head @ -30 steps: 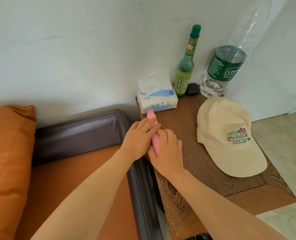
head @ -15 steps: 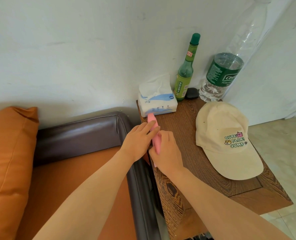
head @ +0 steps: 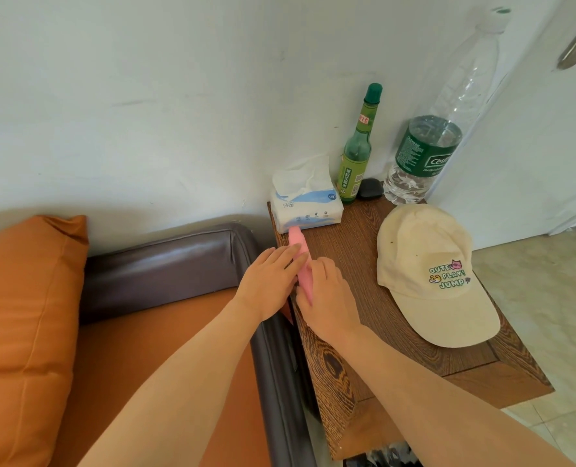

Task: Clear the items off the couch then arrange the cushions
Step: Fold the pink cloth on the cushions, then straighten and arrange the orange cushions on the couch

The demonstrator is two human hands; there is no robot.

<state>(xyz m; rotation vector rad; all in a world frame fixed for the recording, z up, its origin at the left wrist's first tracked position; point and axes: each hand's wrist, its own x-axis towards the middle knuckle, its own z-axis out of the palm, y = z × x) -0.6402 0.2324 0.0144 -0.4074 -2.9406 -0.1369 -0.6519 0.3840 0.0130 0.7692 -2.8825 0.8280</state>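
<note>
Both hands meet at the left edge of the wooden worktop, around a slim pink object whose kind is hard to tell; it may be a small folded item. The left hand lies flat against it, fingers straight, its grip open and pressing from 9 o'clock. The right hand curls its fingers about the lower part from 3 o'clock, hiding that end. The pink top touches the tissue pack at 12 o'clock.

Farther back stand a green glass bottle, a small dark object too dim to name, and a large clear water bottle, its cap almost lost against the wall. A cream cap lies at 3 o'clock, well apart from the hands.

The couch sits at 9 o'clock, with an orange cushion cut off by the left edge.
</note>
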